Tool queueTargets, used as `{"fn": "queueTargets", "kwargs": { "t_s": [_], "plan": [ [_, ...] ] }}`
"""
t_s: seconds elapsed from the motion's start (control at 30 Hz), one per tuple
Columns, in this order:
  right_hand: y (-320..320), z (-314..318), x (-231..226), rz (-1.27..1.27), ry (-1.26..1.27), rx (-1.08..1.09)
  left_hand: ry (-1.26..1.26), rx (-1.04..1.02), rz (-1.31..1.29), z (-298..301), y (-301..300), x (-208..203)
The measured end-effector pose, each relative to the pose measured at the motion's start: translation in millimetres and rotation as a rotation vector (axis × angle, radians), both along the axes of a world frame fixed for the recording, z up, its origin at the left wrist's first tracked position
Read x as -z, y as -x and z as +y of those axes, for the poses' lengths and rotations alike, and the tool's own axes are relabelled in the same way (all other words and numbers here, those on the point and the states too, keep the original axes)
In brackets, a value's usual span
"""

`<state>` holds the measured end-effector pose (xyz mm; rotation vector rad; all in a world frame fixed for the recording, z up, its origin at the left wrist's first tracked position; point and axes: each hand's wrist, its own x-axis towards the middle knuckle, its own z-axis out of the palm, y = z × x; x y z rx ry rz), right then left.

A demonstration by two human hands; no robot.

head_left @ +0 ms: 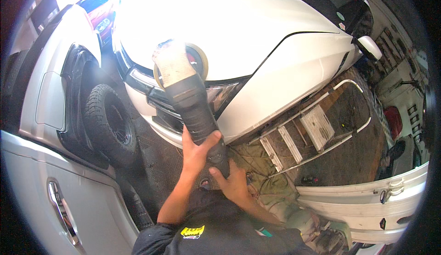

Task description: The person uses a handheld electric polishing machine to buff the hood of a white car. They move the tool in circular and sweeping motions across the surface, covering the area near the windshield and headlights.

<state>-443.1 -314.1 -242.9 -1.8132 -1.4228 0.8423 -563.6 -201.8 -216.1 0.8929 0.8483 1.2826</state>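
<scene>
Both my hands hold a long rotary car polisher (193,103) with a black body and a pale cover over its head. My left hand (195,153) is wrapped round the middle of the body, thumb across the top. Nearer to me, my right hand (233,179) grips the rear end. The polisher's round yellowish pad (200,58) lies at the front edge of the white car's hood (257,25), just above the headlight (225,94). The polisher's head hides part of the pad, and glare washes out much of the hood.
A silver vehicle (50,103) with a knobby tyre (110,121) stands close on my left. Right of the white car, a metal stepladder (317,128) lies on the floor. Crumpled green cloth (266,181) and a loose white car panel (358,204) are at the lower right.
</scene>
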Motion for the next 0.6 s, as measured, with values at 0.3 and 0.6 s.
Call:
{"fn": "queueTargets", "kwargs": {
  "t_s": [0.3, 0.6],
  "plan": [
    [0.9, 17.7, -20.4, 0.146, -0.351, -0.351, 0.028, -0.020, -0.137, 28.7, 36.3, -34.0],
    [-30.9, -24.1, -70.4, 0.014, -0.476, -0.276, 0.034, -0.089, -0.111, -11.0, -3.2, -54.0]
  ]
}}
